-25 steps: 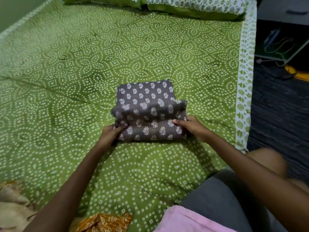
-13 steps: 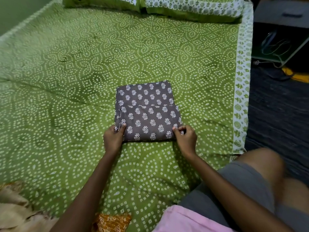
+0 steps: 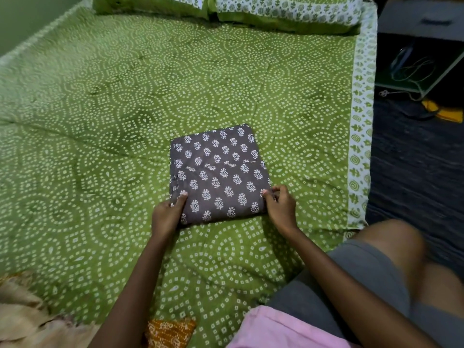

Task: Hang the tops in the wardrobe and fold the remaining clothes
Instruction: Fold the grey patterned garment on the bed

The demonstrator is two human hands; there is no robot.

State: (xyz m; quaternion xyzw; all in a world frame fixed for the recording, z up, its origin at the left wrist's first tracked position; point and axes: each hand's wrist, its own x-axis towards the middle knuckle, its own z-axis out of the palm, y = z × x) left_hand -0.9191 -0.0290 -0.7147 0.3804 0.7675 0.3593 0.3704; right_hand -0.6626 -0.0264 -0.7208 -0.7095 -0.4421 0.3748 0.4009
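Folded grey printed garment mid-frame on green bed, left hand and right hand pinching its lower corners

The folded garment is grey-brown with small white flower motifs, and the bedsheet is green with white dotted swirls and a white border with green leaves. The pillows have the same green and white. The shorts are grey, the cloth at the bottom is pink, and another cloth is orange with a pale pattern.

Beige cloth cut by left edge; orange cloth, pink cloth cut by bottom; knee blurred.
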